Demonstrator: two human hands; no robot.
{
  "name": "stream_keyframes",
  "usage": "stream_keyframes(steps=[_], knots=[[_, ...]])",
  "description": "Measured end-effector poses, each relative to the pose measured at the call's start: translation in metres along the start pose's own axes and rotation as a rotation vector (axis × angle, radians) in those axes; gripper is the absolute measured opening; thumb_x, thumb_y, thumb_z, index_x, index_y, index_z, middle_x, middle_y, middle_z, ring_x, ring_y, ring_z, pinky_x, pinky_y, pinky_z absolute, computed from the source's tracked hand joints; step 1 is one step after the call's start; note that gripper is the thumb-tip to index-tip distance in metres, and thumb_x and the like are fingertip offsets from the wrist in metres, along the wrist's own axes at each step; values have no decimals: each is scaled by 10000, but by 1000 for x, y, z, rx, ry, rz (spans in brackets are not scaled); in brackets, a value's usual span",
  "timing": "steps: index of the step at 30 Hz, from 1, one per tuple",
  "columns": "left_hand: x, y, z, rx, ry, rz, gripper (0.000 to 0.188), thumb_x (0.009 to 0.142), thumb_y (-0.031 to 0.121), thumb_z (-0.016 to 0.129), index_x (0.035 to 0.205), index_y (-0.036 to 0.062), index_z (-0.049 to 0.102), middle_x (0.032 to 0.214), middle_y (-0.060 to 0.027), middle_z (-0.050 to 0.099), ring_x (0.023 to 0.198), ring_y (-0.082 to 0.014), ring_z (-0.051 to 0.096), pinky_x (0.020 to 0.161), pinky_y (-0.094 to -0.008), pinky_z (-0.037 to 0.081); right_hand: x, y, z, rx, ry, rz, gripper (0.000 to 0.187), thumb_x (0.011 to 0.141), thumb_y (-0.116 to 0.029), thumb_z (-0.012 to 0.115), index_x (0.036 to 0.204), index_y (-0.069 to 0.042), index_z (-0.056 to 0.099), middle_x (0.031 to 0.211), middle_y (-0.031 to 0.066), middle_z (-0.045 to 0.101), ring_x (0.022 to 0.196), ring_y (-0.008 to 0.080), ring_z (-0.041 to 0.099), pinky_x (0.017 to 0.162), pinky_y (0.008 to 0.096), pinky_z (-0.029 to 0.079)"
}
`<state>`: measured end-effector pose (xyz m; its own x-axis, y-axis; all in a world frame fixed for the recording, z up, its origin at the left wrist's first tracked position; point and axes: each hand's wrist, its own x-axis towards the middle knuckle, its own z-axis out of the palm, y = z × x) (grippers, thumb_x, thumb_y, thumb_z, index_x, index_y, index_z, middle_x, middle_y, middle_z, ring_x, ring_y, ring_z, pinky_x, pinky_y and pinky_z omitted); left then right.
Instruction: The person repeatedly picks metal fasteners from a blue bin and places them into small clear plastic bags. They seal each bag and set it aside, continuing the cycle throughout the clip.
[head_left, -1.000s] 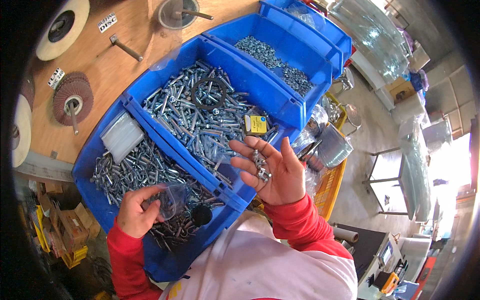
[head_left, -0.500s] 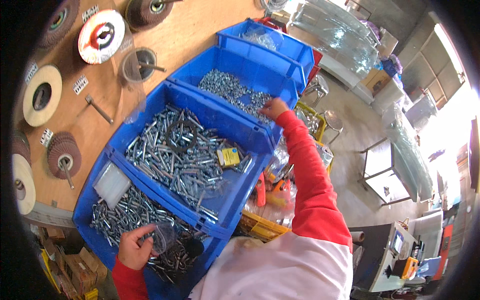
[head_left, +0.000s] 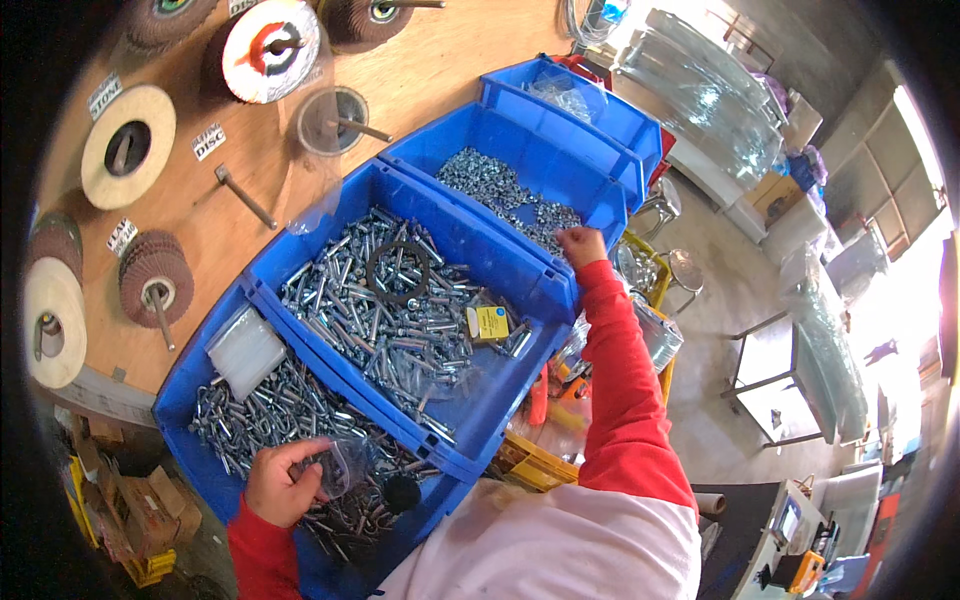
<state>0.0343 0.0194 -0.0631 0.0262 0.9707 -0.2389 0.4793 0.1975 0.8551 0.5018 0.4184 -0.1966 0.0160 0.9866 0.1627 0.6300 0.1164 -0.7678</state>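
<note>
My left hand point(head_left: 285, 484), in a red sleeve, pinches a small clear plastic bag point(head_left: 347, 466) above the nearest blue bin point(head_left: 180, 425), which holds loose bolts point(head_left: 275, 418). My right hand point(head_left: 581, 246) reaches forward to the right end of a farther blue bin point(head_left: 455, 128), at the edge of a heap of small metal nuts point(head_left: 490, 187). Its fingers are closed together; whatever they hold is too small or hidden to name. Between these two bins, a middle blue bin point(head_left: 500, 400) contains longer bolts point(head_left: 365, 300), a dark ring point(head_left: 398, 272) and a small yellow box point(head_left: 488, 323).
A wooden board point(head_left: 250, 165) at the left carries grinding and flap discs point(head_left: 157, 280) on protruding pegs point(head_left: 247, 197). Another blue bin point(head_left: 570, 90) stands farthest away. Yellow crates point(head_left: 545, 463) with packaged items sit right of the bins. A metal-framed table point(head_left: 770, 380) stands beyond.
The view has shifted, so the bins sit farther right and lower. My right hand remains at the nuts with its fingers drawn more closely together. My left hand still holds the plastic bag.
</note>
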Motion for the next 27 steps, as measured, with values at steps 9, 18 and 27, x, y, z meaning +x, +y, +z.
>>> stream_keyframes(steps=[9,18,27], knots=[[-1,-10,5,54,-66,187,440,847,-70,518,1271,-49,634,976,-208,737,624,-186,724,574,-323,582,-164,-197,-27,1333,-510,-131,257,1061,-242,505,1116,-4,586,650,-42,440,459,47,313,432,220,252],[-4,-12,12,119,3,271,483,761,28,575,1233,-45,642,1019,-282,700,917,-410,699,851,-465,555,-290,-324,67,342,-830,-535,243,1001,-79,594,1203,43,652,900,129,714,740,132,647,691,296,526],[-7,-7,10,82,4,218,346,744,16,606,1083,19,673,763,-195,668,697,-346,694,667,-454,538,-304,-350,89,346,-700,-583,277,1044,-74,484,1269,30,608,857,171,685,711,247,712,673,343,549]])
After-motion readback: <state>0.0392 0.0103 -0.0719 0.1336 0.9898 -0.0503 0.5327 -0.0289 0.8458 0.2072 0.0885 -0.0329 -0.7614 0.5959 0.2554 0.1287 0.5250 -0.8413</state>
